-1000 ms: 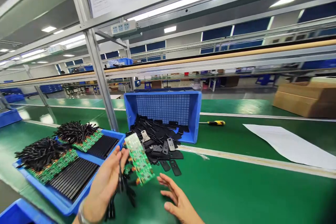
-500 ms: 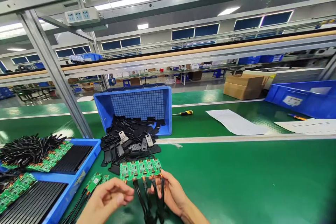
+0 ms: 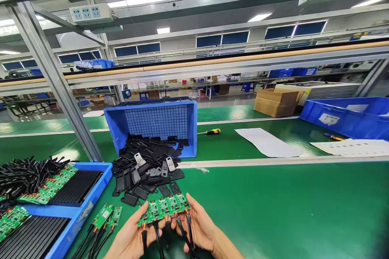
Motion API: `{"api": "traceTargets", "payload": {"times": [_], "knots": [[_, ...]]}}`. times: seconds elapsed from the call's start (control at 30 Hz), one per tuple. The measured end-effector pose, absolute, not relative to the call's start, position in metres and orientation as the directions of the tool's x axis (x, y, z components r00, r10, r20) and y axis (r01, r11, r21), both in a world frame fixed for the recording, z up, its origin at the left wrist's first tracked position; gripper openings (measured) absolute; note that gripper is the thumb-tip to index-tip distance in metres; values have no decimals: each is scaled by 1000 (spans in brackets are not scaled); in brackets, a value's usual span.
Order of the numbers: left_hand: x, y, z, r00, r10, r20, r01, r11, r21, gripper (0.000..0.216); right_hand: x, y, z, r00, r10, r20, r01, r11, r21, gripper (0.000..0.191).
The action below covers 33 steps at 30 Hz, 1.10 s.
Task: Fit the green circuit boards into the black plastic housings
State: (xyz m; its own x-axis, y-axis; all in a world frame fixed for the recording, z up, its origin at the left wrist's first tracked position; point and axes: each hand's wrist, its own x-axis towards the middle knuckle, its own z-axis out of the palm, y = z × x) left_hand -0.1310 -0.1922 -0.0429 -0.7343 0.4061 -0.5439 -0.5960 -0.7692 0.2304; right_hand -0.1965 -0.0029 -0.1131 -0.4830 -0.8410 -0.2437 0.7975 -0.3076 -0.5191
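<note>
Both hands hold one strip (image 3: 164, 206) of green boards low over the tabletop (image 3: 273, 210), close in front of the person. The left hand (image 3: 130, 236) pinches its left end, thumb on top. The right hand (image 3: 199, 226) grips the right end, fingers (image 3: 192, 204) curled behind it. Black wires (image 3: 158, 236) hang from the strip between the palms. Just beyond, black parts (image 3: 146, 170) spill from a tipped blue bin (image 3: 158, 121).

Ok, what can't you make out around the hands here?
Head view:
- ends of the wires under the circuit boards: cut off by the bottom edge.
- wrist of the left hand: cut off by that edge.
- right hand: partly hidden by wires.
- print on the boards: too small.
- floor of the crate: hidden by black parts.
</note>
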Motion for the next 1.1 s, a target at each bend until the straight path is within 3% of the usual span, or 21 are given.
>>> {"api": "traceTargets", "payload": {"times": [0.07,0.17,0.27,0.5,0.67,0.93,1.1], "knots": [[-136,-191,-47,-732,388,-560,-601,-755,262,64,-199,-1,-116,-496,-826,-267,769,-275,-577,70],[-147,-191,-59,-782,165,-600,-550,-636,541,62,-202,-3,-122,-690,-677,-257,617,-363,-698,50],[-158,-194,-75,-845,73,-529,-494,-484,722,58,-205,-4,-125,-754,-608,-250,567,-409,-715,53],[-162,-190,-99,-931,43,-362,-355,-333,874,62,-207,-4,-118,-801,-551,-235,466,-326,-823,66],[-163,-186,-119,-956,14,-292,-288,-214,933,63,-206,-9,-124,-852,-508,-126,318,-311,-895,69],[-161,-184,-127,-978,-25,-209,-200,-208,957,56,-196,-24,-128,-947,-292,-130,183,-161,-970,90],[-163,-181,-131,-993,-41,-113,-109,-95,990,54,-199,-26,-143,-989,-146,-27,23,28,-999,82]]}}
